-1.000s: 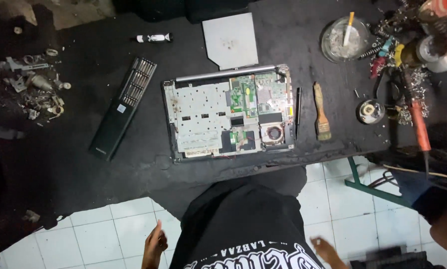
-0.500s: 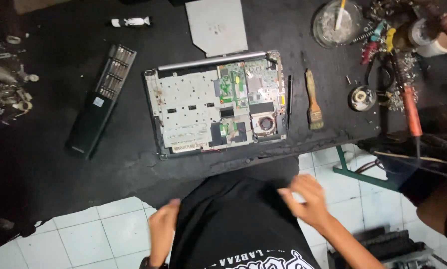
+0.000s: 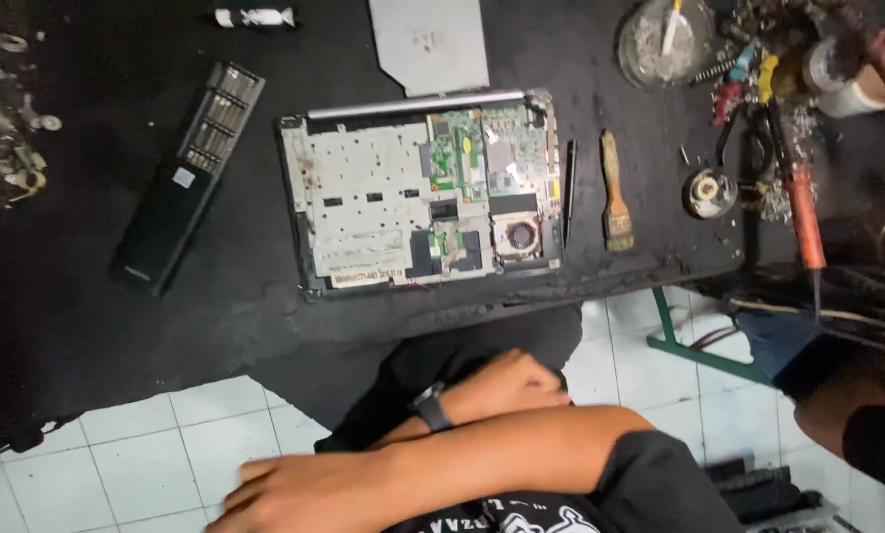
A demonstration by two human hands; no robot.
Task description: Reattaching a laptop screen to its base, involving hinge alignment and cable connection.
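Black and scuffed, the counter (image 3: 87, 326) runs across the upper part of the view, with white floor tiles (image 3: 137, 454) below its edge. An opened laptop (image 3: 364, 197) lies near the front edge, well apart from both hands, its boards and fan bare. A grey panel (image 3: 431, 44) lies just beyond it, a long bit case (image 3: 181, 178) to its left, and a thin black tool (image 3: 569, 188) and a brush (image 3: 615, 192) to its right. Farther right are a glass dish (image 3: 660, 44), a solder reel (image 3: 709, 190) and a soldering iron (image 3: 803, 207) among loose tools.

The arms are crossed over the lap. The left hand (image 3: 507, 385), with a watch (image 3: 431, 407) on its wrist, is loosely curled against the dark clothing and grips nothing. The right hand (image 3: 265, 494) reaches across to the lower left, fingers stretched out; it is blurred, but seems empty. Another person's limb (image 3: 857, 415) shows at the right edge.

Risks, as I judge them: the laptop sits close to the counter's front edge, so a knock from a knee or elbow could shift it toward the floor. Its bare boards are open to dust and stray metal bits from the clutter nearby. The iron lies among tools at the counter's edge; if hot, it could scorch something or be brushed by the neighbour
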